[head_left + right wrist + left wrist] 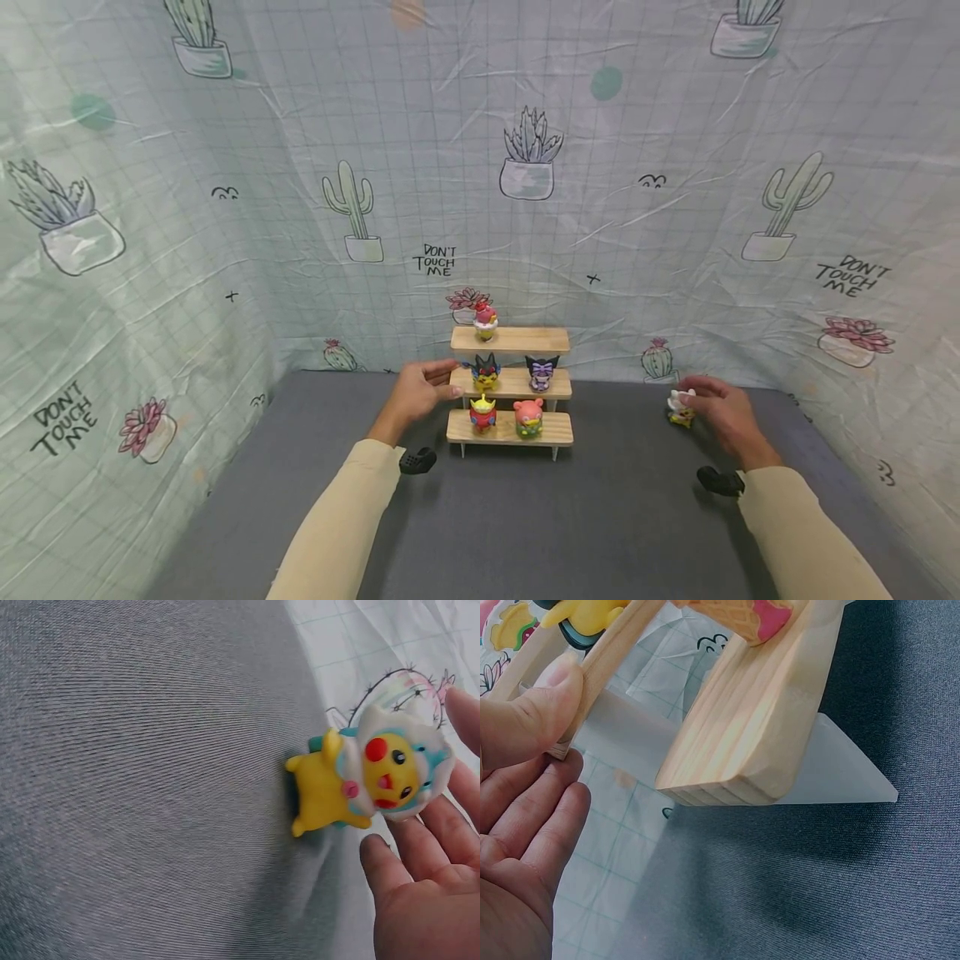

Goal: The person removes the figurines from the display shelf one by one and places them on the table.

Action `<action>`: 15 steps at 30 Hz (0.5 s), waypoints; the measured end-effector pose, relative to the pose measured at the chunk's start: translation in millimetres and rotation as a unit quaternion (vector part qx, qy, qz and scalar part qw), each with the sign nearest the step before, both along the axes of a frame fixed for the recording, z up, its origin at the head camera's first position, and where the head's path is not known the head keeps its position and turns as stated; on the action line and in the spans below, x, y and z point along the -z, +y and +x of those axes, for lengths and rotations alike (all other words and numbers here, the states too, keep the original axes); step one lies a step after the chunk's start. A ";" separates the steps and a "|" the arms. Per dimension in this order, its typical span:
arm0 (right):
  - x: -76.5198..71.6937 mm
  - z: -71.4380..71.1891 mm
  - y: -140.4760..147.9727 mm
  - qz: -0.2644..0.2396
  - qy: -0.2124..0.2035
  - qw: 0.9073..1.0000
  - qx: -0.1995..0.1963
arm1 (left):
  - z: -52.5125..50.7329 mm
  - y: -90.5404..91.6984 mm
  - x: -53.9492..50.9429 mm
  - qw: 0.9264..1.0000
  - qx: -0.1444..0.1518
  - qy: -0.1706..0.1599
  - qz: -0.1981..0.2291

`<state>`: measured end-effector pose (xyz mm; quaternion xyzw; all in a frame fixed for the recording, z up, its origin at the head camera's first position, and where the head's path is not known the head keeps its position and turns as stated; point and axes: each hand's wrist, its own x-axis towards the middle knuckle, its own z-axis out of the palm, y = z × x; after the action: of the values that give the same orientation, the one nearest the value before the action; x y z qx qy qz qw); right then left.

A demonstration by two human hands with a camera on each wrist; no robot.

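A three-step wooden display shelf (525, 338) stands on the grey table by the back wall. My left hand (420, 392) grips the left end of its middle step, thumb (562, 682) on top and fingers beneath. Off to the right, a yellow figurine in a white hood (322, 791) stands upright on the table. My right hand (723, 417) is around its hooded head. In the right wrist view the fingers lie behind the hood, while the thumb (465, 724) looks apart from it.
A red-topped figurine (485, 323) stands on the top step. The middle step bears a dark-eared yellow figurine (486, 377) and a purple-and-black one (541, 375). Below are a red figurine (483, 416) and a pink one (528, 417). Cactus-print cloth (465, 125) hangs behind and at both sides.
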<state>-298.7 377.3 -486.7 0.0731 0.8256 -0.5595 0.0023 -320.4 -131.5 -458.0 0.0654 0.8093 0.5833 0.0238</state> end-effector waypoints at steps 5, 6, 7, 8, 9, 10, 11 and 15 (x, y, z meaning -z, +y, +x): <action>-10.2 -0.5 -1.8 0.017 0.039 0.999 0.020 | 0.6 -0.6 0.9 1.000 -0.001 0.002 -0.007; -13.1 -0.5 -1.8 0.026 0.044 0.999 0.019 | 0.4 -0.8 1.2 1.000 -0.001 0.003 -0.008; -16.6 -0.2 -1.9 0.034 0.046 0.998 0.017 | 0.2 -1.0 1.4 1.000 0.000 0.003 -0.009; -20.2 0.3 -2.0 0.042 0.049 0.998 0.013 | 0.0 -1.1 1.3 1.000 0.001 0.003 -0.008; -23.9 0.8 -2.4 0.047 0.050 0.998 0.008 | 0.0 -1.4 1.4 1.000 0.003 0.004 -0.008; -27.7 1.5 -3.2 0.050 0.051 0.997 0.004 | 0.0 -1.5 1.2 1.000 0.003 0.004 -0.008; -31.2 2.1 -3.9 0.050 0.051 0.997 -0.002 | 0.0 -1.6 1.1 1.000 0.004 0.004 -0.008; -44.5 4.7 -8.3 0.044 0.052 0.997 -0.024 | -0.4 -1.5 0.6 1.000 0.004 0.002 -0.008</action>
<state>-294.1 369.0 -442.3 0.0240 0.8499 -0.5255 -0.0307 -320.8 -133.1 -458.5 0.0696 0.8134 0.5769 0.0254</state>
